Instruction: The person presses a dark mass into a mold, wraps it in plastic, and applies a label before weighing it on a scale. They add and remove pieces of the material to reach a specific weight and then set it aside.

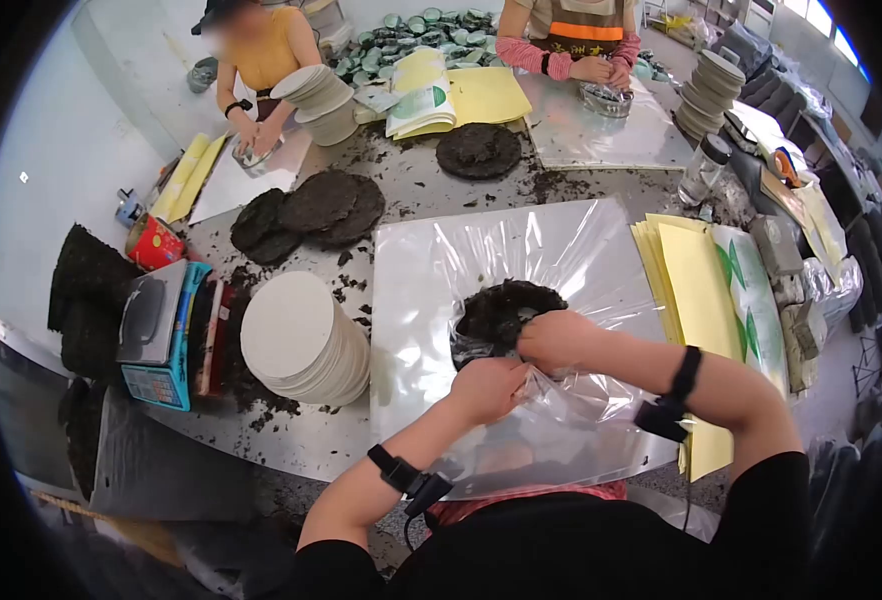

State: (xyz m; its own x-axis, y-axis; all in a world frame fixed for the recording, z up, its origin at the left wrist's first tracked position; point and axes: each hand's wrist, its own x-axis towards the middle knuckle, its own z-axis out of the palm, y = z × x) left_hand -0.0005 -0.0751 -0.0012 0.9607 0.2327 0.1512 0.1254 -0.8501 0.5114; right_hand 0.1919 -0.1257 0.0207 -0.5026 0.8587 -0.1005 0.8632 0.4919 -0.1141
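A dark, round, flaky cake that looks like dried seaweed (481, 315) lies on clear plastic film (601, 395) in front of me. The film is gathered in creases around the cake's near side. My left hand (489, 390) is closed on a bunch of this film at the near edge. Just right of it, my right hand (566, 342) has its fingers curled at the cake's right edge, pressed against the film; the fingertips are partly hidden. Under all this is a square stack of shiny clear sheets (411, 300).
Left stand a stack of white round discs (289, 320) and a blue scale (156, 380). More dark cakes (331, 205) lie behind. Yellow printed sheets (696, 290) are on the right, near a clear jar (704, 170). Two people work across the table, by a heap of wrapped round packs (416, 35).
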